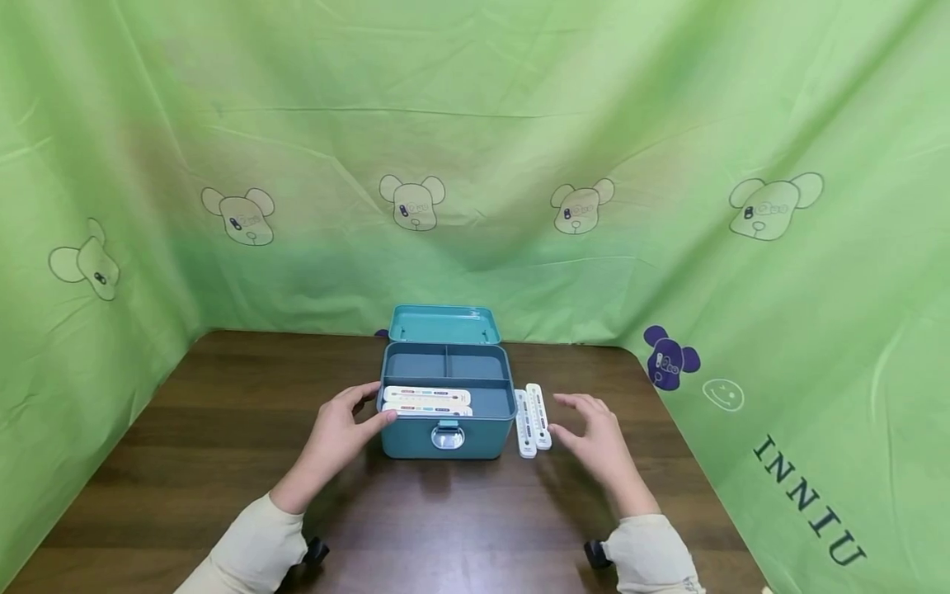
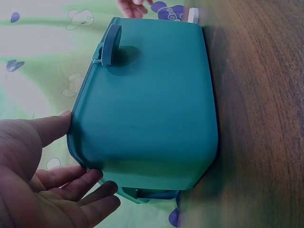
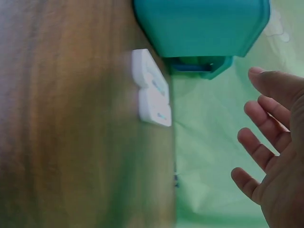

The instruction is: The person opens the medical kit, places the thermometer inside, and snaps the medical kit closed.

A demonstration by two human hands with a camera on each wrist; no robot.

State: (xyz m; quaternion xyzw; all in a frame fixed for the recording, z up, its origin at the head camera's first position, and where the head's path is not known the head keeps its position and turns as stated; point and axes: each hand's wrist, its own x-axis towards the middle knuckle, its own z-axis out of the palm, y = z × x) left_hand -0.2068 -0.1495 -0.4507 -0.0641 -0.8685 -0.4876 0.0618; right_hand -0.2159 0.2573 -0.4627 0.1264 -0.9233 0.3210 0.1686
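A teal storage box [image 1: 445, 441] stands on the table with its lid [image 1: 444, 323] tipped back. Two white thermometers [image 1: 426, 397] lie lengthwise in its front compartment. My left hand [image 1: 341, 433] rests at the front left corner: the thumb touches the front rim and the other fingers lie along the left side, loosely bent. On the table right of the box, two more white thermometers [image 1: 532, 419] lie side by side. My right hand [image 1: 597, 441] hovers just right of them, fingers spread and apart from them, with nothing in it.
Dividers split the back of the box into two compartments [image 1: 416, 360]. A clasp [image 1: 448, 436] hangs on its front. The brown wooden table [image 1: 245, 412] is enclosed at the back and sides by a green curtain [image 1: 505, 272] printed with bear heads.
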